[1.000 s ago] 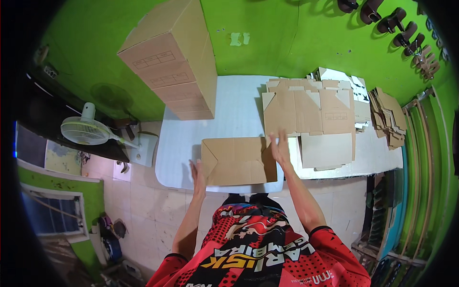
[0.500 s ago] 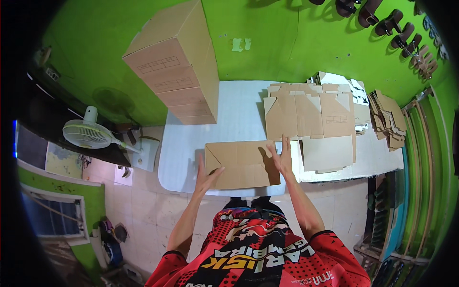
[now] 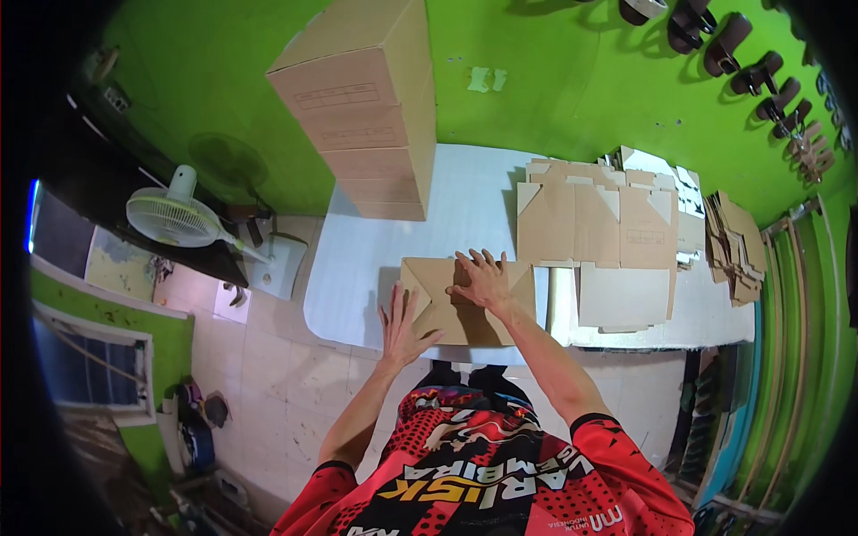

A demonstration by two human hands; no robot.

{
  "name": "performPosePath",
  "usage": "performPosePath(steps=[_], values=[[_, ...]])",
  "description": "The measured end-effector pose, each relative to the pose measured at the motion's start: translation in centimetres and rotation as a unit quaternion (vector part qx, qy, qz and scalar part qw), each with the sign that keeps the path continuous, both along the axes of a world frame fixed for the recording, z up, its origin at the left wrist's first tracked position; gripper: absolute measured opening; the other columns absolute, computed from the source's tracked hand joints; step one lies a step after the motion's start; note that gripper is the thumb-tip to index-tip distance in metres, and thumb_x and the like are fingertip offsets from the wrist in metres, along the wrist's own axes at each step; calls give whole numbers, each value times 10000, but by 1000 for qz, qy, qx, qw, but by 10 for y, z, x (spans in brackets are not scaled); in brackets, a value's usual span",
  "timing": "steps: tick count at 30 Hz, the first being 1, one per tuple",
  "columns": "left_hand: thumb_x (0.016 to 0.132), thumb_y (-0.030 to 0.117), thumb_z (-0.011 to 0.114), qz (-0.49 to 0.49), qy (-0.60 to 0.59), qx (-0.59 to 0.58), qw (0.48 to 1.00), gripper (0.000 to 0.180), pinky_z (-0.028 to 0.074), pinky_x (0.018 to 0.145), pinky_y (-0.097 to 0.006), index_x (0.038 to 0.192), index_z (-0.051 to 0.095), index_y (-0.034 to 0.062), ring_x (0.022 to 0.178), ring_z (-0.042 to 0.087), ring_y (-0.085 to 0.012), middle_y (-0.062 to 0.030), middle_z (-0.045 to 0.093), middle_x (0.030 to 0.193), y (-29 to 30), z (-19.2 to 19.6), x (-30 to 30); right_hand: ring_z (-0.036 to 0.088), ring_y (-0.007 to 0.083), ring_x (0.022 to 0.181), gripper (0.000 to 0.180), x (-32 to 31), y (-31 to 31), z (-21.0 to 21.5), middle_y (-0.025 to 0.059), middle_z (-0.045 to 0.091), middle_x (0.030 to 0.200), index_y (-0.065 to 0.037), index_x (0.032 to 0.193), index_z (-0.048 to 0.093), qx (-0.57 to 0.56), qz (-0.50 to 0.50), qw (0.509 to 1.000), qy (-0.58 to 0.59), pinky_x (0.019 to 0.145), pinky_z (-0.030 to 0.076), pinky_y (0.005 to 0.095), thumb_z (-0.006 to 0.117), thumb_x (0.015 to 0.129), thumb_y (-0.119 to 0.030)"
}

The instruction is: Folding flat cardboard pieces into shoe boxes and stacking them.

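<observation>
A brown cardboard box (image 3: 447,326) lies at the front edge of the white table (image 3: 357,277), its flaps folded over on the upper face. On its left end rests my left hand (image 3: 405,326), fingers spread. My right hand (image 3: 484,284) lies over the box's upper middle, also with fingers apart, and casts a shadow on the cardboard. Neither hand is wrapped round anything. The part of the box beneath my palms is hidden.
A tall stack of cardboard boxes (image 3: 380,143) stands at the back left of the table. Flattened cardboard sheets (image 3: 599,223) are piled on the right, with more folded pieces (image 3: 735,246) beyond. A fan (image 3: 179,219) stands left. Sandals (image 3: 728,45) hang on the green wall.
My right hand has moved left from the box's right end onto its top. My left hand has shifted onto the left end. The whole view has turned slightly.
</observation>
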State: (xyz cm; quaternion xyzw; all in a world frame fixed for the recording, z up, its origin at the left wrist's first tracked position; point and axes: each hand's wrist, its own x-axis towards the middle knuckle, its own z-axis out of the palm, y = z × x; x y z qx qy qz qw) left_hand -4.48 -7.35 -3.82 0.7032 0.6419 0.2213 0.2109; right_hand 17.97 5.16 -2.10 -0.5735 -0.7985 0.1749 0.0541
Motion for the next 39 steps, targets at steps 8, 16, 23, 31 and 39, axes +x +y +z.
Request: performPosePath(steps=[8, 16, 23, 31, 39], values=[[658, 751, 827, -98, 88, 35, 991, 1143, -47, 1211, -745, 1595, 460, 209, 1627, 38, -361, -169, 93, 1755, 10, 16, -15, 384, 392, 1512, 922, 9, 7, 9, 122, 456, 1614, -265, 1540, 500, -52, 37, 998, -16, 1202, 209, 751, 679, 803, -788], [833, 639, 743, -207, 103, 13, 973, 686, -65, 1187, -780, 1309, 742, 146, 1626, 33, -355, -133, 189, 1742, 43, 33, 5, 402, 391, 1498, 897, 18, 21, 14, 147, 438, 1624, -204, 1509, 538, -115, 15, 993, 8, 1189, 211, 766, 593, 855, -816], [872, 486, 752, -156, 83, -37, 984, 551, -90, 1167, -789, 1257, 733, 91, 1629, -5, -354, -138, 176, 1745, 33, 28, 30, 405, 399, 1492, 927, -10, 3, -4, 141, 427, 1627, -217, 1543, 498, 18, -18, 1000, -4, 1159, 134, 818, 629, 833, -799], [827, 294, 735, -79, 83, 85, 990, 376, 60, 1181, -732, 1111, 655, 61, 1530, 235, -376, -176, 370, 1571, 35, 17, 40, 313, 405, 1541, 972, -12, 6, -11, 125, 413, 1633, -202, 1414, 621, -34, -16, 998, 43, 1167, 43, 827, 722, 695, -848], [879, 248, 723, -101, 75, 185, 975, 264, 199, 1135, -643, 1049, 700, 48, 1380, 402, -317, -128, 527, 1364, 41, 3, 38, 253, 415, 1567, 810, 8, 15, -13, 121, 399, 1645, -222, 1346, 691, -62, 54, 994, 67, 1190, 76, 784, 770, 737, -751]])
